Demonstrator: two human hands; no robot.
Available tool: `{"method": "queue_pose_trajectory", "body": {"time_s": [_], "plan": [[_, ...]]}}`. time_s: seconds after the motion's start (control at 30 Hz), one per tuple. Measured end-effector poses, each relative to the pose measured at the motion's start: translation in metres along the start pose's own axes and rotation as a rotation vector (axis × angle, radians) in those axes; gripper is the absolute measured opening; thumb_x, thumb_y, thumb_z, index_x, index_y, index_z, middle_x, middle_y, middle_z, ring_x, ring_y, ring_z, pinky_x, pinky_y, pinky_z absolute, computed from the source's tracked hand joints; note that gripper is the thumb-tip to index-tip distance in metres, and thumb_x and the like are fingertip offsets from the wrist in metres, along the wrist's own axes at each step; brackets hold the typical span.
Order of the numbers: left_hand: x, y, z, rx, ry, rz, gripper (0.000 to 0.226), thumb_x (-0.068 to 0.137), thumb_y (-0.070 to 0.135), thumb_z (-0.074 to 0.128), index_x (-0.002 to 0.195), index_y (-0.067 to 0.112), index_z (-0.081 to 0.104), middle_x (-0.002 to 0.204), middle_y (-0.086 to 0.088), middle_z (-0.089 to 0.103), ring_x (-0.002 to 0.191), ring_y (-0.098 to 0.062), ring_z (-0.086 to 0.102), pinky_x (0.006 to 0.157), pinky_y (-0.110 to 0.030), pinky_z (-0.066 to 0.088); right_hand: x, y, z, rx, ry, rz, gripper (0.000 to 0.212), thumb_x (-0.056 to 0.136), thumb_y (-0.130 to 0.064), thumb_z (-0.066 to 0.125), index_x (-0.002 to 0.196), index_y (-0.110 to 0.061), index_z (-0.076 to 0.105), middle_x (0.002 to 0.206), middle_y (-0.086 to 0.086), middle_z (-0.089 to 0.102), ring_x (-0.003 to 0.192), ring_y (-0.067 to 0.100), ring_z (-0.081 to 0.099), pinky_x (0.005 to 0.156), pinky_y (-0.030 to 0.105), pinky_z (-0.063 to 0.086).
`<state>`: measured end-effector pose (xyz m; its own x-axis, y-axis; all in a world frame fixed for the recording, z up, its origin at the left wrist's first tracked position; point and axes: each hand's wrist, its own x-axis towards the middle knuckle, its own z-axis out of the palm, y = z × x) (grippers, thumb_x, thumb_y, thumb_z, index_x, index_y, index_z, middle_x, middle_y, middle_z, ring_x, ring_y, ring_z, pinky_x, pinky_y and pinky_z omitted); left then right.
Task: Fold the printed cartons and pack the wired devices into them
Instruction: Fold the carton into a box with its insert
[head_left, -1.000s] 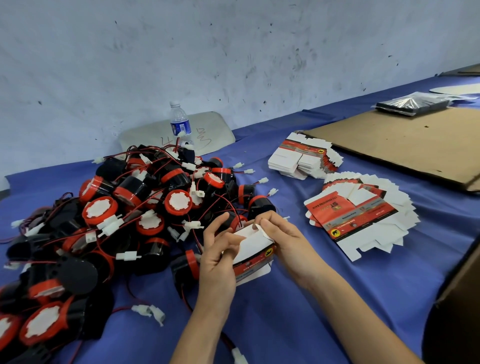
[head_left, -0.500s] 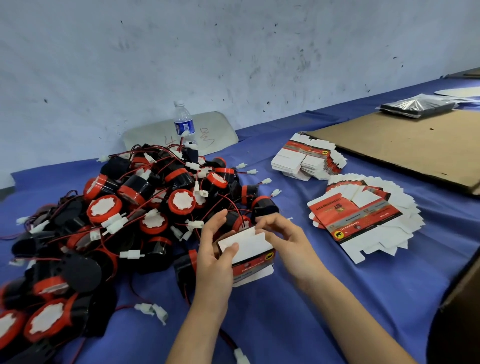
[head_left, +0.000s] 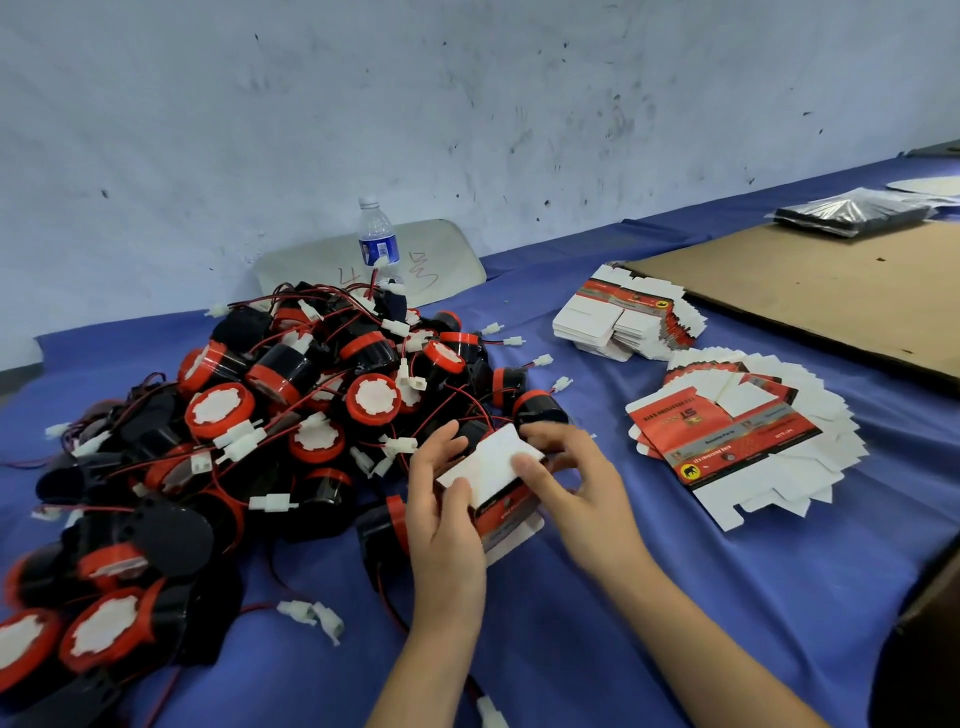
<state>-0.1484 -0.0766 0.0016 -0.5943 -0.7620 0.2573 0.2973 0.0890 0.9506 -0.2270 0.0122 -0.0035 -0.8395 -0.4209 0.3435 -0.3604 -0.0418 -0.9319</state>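
Two hands meet over one half-folded carton (head_left: 491, 460) at the middle of the bench (head_left: 597, 639), just in front of a heap of wired devices (head_left: 371, 397). The left hand (head_left: 447, 525) grips the carton's near end, with the thumb laid on the white top flap and the fingers curled round its left side. The right hand (head_left: 576, 493) holds the far end. Its thumb presses on the same white flap, while its fingers curl behind the carton's far edge. The carton's red printed side faces the person, and another white flap juts out below it. Whether a device already sits inside is hard to tell, since the hands cover the ends.

The devices are black cylinders with red caps and white discs, tangled in red and black wires that end in white plugs. They spread across the left half of the blue-covered bench.

To the right of the hands lies a fanned stack of flat cartons (head_left: 727, 441), printed side up. A second stack (head_left: 618, 322) sits beyond it, near a brown cardboard sheet (head_left: 831, 291). A dark wrapped packet (head_left: 852, 213) rests at the far end of that sheet. Behind the heap a water bottle (head_left: 378, 244) stands upright in front of a pale panel (head_left: 447, 249) that leans on the wall.
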Motion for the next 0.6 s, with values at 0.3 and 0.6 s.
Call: {"method": "queue_pose_trajectory", "body": {"time_s": [0.3, 0.6], "plan": [[-0.02, 0.0, 0.006, 0.19, -0.141, 0.278, 0.05, 0.083, 0.01, 0.047, 0.126, 0.036, 0.049, 0.123, 0.019, 0.056, 0.121, -0.008, 0.051, 0.097, -0.014, 0.04, 0.001, -0.009, -0.004, 0.496, -0.22, 0.437, 0.042, 0.068, -0.053, 0.067, 0.093, -0.019, 0.059, 0.087, 0.003, 0.066, 0.076, 0.015, 0.064, 0.056, 0.032, 0.053], [-0.019, -0.006, 0.008, 0.351, -0.361, 0.424, 0.078, 0.077, 0.031, 0.068, 0.145, 0.035, 0.03, 0.15, 0.009, 0.034, 0.139, -0.016, 0.037, 0.109, -0.033, 0.039, 0.006, -0.012, -0.015, 0.766, -0.145, 0.389, 0.02, 0.077, -0.003, 0.062, 0.093, -0.013, 0.061, 0.084, 0.009, 0.068, 0.066, 0.017, 0.065, 0.054, 0.028, 0.055]]}}
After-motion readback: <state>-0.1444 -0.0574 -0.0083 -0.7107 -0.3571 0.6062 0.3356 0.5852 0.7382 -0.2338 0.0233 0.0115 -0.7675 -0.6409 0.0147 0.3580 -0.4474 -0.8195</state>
